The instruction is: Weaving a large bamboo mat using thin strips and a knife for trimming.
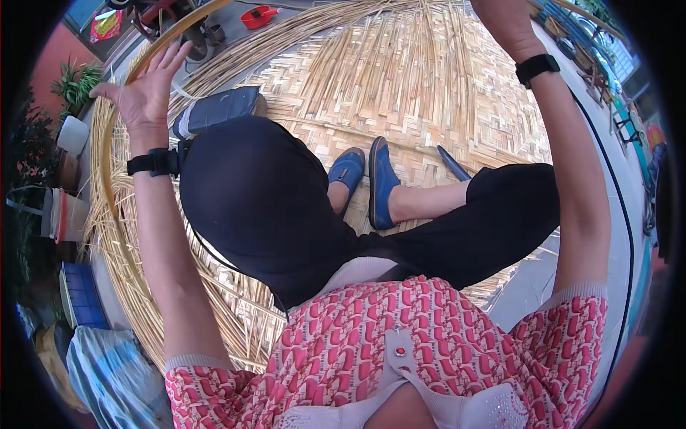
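My left hand [142,96] is raised at the upper left, its thumb and fingers spread apart. A long tan strip [110,187], apparently split reed or bamboo, curves behind it and passes through the fork of the thumb. Only the heel of my right hand [506,27] shows at the top edge; its fingers are out of view, so I cannot tell what they hold. Another piece of tan strip [587,19] arcs beyond the right wrist. Below lies a woven herringbone mat [300,115], with loose flattened strips [391,69] spread over its far part.
My blue shoes [383,179] stand on the mat near a dark blade-like object [453,163]. A dark wrapped block [222,112] sits by my knee. Reed bundles [241,48] border the mat. Leftward are a bucket [69,214] and blue crate [83,295]; a black cable [624,214] runs right.
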The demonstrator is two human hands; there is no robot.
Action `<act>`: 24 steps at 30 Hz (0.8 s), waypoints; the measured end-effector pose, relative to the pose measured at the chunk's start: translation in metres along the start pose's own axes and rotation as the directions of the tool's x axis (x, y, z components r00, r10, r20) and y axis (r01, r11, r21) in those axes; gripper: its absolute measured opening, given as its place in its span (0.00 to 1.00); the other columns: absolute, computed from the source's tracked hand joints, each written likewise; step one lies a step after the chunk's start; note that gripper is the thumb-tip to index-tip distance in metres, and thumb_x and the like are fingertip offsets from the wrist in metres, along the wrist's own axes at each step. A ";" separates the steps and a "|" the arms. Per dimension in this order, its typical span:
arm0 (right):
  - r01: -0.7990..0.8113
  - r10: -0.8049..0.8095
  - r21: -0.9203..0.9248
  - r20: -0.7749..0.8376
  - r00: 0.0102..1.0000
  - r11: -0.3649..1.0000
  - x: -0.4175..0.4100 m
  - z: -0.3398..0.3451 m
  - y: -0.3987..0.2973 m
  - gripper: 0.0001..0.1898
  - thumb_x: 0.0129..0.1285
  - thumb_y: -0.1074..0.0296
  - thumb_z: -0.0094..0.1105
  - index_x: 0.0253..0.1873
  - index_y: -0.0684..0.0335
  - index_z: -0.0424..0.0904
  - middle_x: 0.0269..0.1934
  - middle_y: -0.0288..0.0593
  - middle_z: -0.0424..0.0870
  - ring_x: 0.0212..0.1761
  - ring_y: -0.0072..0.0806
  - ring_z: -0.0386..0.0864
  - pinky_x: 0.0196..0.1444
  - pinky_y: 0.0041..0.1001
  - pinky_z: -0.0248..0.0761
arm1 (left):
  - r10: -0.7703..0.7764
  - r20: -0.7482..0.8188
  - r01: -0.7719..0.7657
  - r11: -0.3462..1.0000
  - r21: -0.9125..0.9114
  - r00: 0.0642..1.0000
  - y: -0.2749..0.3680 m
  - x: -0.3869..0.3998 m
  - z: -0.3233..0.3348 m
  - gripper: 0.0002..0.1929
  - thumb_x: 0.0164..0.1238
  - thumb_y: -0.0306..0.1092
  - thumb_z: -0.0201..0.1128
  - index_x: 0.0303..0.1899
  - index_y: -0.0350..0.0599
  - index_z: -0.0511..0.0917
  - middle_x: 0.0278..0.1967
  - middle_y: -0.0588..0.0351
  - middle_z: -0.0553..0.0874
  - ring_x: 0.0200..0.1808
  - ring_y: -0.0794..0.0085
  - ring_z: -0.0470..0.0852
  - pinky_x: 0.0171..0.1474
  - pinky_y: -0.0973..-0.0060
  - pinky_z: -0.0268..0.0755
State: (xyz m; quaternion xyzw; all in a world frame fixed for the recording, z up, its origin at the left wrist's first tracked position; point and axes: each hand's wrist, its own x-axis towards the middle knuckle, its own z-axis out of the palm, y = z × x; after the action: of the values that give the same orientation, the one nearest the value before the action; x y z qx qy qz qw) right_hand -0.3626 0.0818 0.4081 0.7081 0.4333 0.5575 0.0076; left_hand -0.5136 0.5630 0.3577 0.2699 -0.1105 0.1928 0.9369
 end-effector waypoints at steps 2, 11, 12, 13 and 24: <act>0.048 -0.042 -0.056 0.106 0.993 0.997 -0.031 -0.002 0.005 0.11 0.61 0.71 0.60 0.48 0.51 0.82 0.33 0.39 0.74 0.38 0.38 0.74 0.42 0.36 0.69 | 0.302 -0.217 -0.234 0.928 0.290 0.928 0.029 -0.010 -0.051 0.62 0.56 0.78 0.61 0.74 0.29 0.49 0.74 0.35 0.58 0.74 0.41 0.61 0.74 0.42 0.59; -0.162 0.127 0.005 0.595 0.794 0.987 -0.196 -0.043 0.101 0.15 0.72 0.67 0.58 0.62 0.52 0.78 0.41 0.43 0.77 0.45 0.41 0.79 0.46 0.37 0.74 | 0.301 -0.303 0.323 -0.946 0.024 0.904 0.131 -0.031 -0.222 0.30 0.68 0.65 0.55 0.41 0.45 0.90 0.37 0.37 0.89 0.48 0.46 0.88 0.59 0.56 0.79; -0.180 0.124 0.033 0.599 0.791 0.983 -0.217 -0.047 0.110 0.12 0.74 0.65 0.57 0.59 0.54 0.77 0.42 0.43 0.78 0.45 0.43 0.79 0.46 0.38 0.74 | 0.318 -0.182 0.305 -0.948 -0.096 0.931 0.136 -0.009 -0.216 0.31 0.69 0.65 0.53 0.36 0.42 0.88 0.34 0.36 0.88 0.47 0.46 0.88 0.55 0.53 0.79; -0.229 0.164 0.024 0.622 0.765 0.973 -0.236 -0.054 0.116 0.11 0.74 0.65 0.57 0.58 0.55 0.78 0.41 0.44 0.78 0.45 0.44 0.79 0.46 0.39 0.74 | 0.261 -0.194 0.230 -0.958 -0.171 0.946 0.145 0.025 -0.197 0.24 0.74 0.51 0.54 0.42 0.35 0.83 0.36 0.39 0.89 0.46 0.48 0.89 0.49 0.54 0.81; -0.476 0.410 -0.288 0.895 0.174 0.831 -0.353 -0.003 0.084 0.14 0.72 0.69 0.47 0.54 0.46 0.82 0.46 0.41 0.87 0.51 0.39 0.84 0.60 0.40 0.70 | -0.107 -0.179 0.197 0.178 0.964 0.978 0.054 0.313 -0.115 0.17 0.77 0.39 0.59 0.61 0.46 0.79 0.50 0.54 0.86 0.50 0.63 0.85 0.50 0.61 0.77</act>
State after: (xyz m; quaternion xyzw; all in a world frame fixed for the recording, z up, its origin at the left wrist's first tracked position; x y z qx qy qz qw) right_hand -0.3156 -0.1913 0.1744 0.9876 0.1385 0.0104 0.0731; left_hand -0.2429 0.7627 0.3849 0.8044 0.0971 0.1345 0.5705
